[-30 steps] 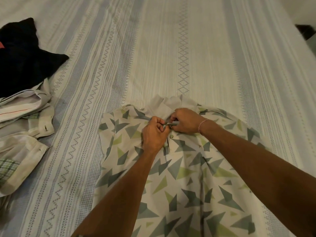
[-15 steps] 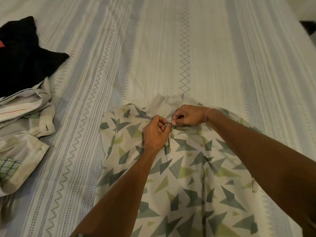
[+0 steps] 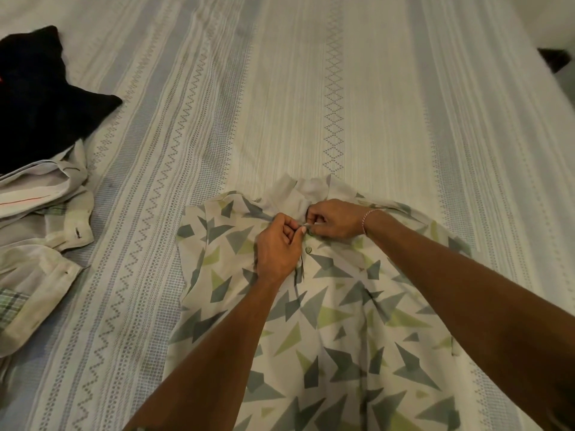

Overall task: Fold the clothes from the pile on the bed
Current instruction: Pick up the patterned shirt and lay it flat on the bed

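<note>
On the bed [image 3: 342, 88], the left hand [image 3: 275, 247] and right hand [image 3: 334, 217] both pinch the patterned shirt [image 3: 342, 337] at its buttoned opening below the collar [image 3: 298, 194], fingers curled tight.

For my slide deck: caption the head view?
Both hands pinch a triangle-print polo shirt's placket on the bed.

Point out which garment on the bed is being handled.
The triangle-print polo shirt, gripped at its placket by both hands; the black garment and pale shirts lie untouched at left.
</note>
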`<state>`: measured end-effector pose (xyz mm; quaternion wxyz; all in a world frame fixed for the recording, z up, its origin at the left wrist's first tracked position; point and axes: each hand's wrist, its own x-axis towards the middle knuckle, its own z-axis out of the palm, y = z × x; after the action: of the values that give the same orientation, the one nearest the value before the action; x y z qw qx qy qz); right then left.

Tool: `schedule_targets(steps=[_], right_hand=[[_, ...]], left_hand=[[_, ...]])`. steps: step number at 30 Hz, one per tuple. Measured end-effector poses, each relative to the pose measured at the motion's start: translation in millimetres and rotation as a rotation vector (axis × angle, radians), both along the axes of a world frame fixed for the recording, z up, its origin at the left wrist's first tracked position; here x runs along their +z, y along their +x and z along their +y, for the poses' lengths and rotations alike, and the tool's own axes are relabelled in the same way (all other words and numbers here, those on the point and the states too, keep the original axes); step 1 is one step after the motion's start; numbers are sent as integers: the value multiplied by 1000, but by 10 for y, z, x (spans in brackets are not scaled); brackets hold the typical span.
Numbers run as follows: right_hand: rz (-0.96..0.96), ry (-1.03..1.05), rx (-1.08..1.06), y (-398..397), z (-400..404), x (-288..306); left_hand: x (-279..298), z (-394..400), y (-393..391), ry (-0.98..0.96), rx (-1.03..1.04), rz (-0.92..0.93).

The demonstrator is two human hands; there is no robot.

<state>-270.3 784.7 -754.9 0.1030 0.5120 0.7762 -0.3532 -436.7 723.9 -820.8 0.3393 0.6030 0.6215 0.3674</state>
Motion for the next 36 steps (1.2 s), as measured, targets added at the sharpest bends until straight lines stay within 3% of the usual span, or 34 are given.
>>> schedule_targets(steps=[6, 12, 15, 21, 27, 33, 36], right_hand=[[86, -20, -57, 51, 2, 62], [-14, 606, -561, -76, -494, -215], [6, 697, -501, -129, -540, -264], [17, 668, -328, -115, -566, -227], [132, 638, -489, -167, -653, -239], [79, 668, -381, -203, -675, -252], [70, 553, -430, -192, -591, -195]], left_hand=[[5, -2, -4, -15, -5, 1], [13, 0, 7, 3, 0, -3], [0, 5, -2, -24, -6, -11], [5, 37, -16, -87, 8, -50], [50, 50, 7, -103, 32, -49], [35, 84, 30, -103, 53, 8], [47, 88, 20, -109, 44, 23]])
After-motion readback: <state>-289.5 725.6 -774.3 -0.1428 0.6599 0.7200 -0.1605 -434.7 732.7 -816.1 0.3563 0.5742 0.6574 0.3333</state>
